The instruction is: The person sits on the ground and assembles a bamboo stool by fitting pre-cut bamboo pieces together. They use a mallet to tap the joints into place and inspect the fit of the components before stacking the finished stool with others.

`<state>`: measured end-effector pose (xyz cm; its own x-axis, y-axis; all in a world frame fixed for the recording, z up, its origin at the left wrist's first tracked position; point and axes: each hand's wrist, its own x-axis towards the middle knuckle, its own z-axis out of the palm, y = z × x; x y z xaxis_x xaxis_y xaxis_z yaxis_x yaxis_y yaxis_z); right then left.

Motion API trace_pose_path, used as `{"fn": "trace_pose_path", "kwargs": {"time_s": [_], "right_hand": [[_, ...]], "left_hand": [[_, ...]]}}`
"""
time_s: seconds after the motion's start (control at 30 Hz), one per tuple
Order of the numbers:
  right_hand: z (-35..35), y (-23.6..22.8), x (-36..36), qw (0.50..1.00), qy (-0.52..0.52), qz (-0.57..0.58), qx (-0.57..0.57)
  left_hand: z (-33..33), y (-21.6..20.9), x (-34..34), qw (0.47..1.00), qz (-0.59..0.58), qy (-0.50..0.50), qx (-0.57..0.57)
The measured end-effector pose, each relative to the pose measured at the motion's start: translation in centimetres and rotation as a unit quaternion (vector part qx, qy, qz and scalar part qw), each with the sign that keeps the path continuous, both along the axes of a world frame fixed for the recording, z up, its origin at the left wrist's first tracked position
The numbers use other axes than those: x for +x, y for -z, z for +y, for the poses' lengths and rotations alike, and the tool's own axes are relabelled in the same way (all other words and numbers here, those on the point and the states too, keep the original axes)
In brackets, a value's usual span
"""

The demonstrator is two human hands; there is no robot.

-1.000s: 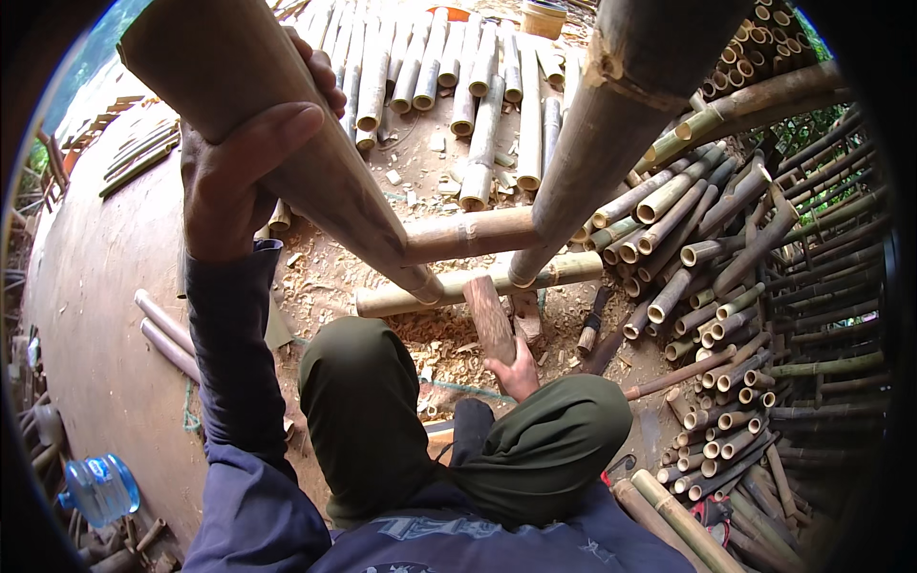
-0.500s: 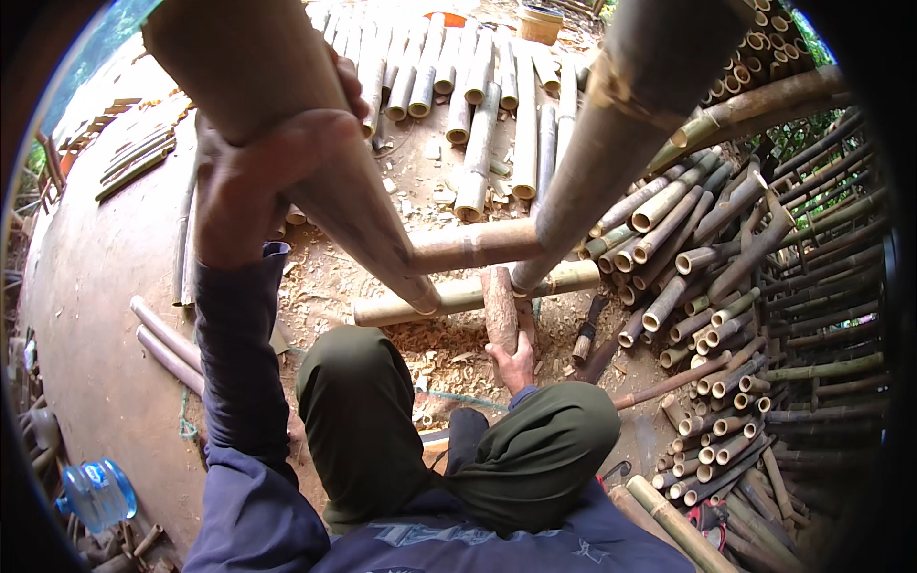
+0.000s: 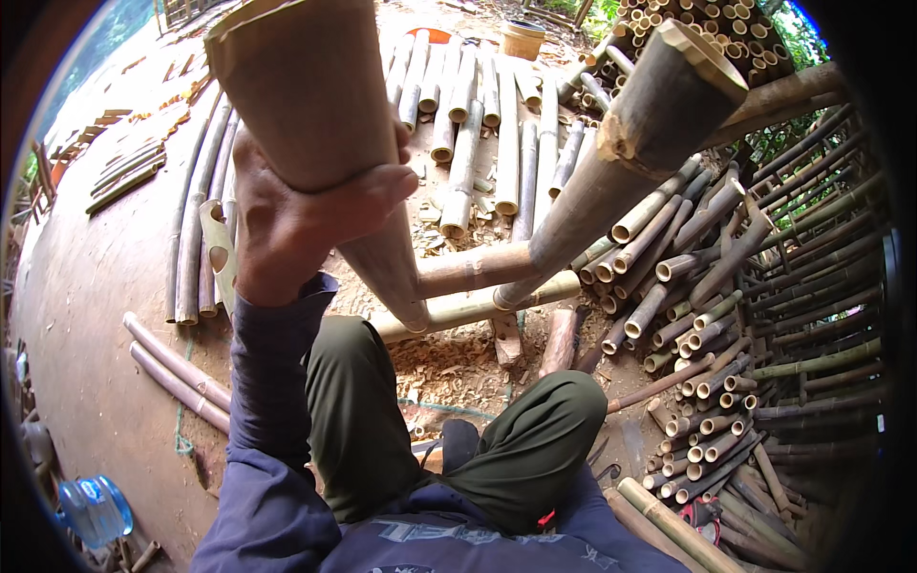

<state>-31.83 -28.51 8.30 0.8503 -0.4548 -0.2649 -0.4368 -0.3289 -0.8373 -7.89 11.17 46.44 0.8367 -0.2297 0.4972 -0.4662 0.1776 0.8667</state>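
My left hand (image 3: 315,205) is wrapped round the thick left post of a bamboo frame (image 3: 306,105), fingers closed below its wide cut end. A shorter bamboo crosspiece (image 3: 475,269) joins this post to the right bamboo post (image 3: 611,167), which leans up to the right. Both posts' lower ends meet a bamboo pole (image 3: 449,312) lying crosswise on the ground. A rough wooden billet (image 3: 561,341) stands tilted beyond my right knee, its lower end hidden by the knee. Beside it, a wooden block (image 3: 506,341) shows under the pole. My right hand is out of sight.
Many cut bamboo tubes (image 3: 463,181) lie in rows ahead. A large bamboo stack (image 3: 702,382) fills the right, beside a bamboo-slat wall (image 3: 812,315). Two curved poles (image 3: 181,368) and a blue water jug (image 3: 95,504) lie left. Shavings (image 3: 439,358) cover the ground.
The bamboo frame and my left hand have shifted right in view, and the posts' upper ends show more fully. My right hand, earlier gripping the wooden billet, has dropped out of sight; the billet moved right.
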Motion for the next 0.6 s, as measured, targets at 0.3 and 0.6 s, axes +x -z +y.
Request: {"fn": "trace_pose_path", "kwargs": {"time_s": [0.3,0.6], "right_hand": [[-3.3,-3.5,2.9,1.0,-0.017,0.016,0.014],[-3.2,-45.3,8.6,0.955,-0.155,-0.18,-0.175]], "left_hand": [[0.3,0.1,-0.9,1.0,0.006,-0.021,-0.003],[0.4,0.3,-0.3,1.0,0.006,-0.01,-0.023]]}}
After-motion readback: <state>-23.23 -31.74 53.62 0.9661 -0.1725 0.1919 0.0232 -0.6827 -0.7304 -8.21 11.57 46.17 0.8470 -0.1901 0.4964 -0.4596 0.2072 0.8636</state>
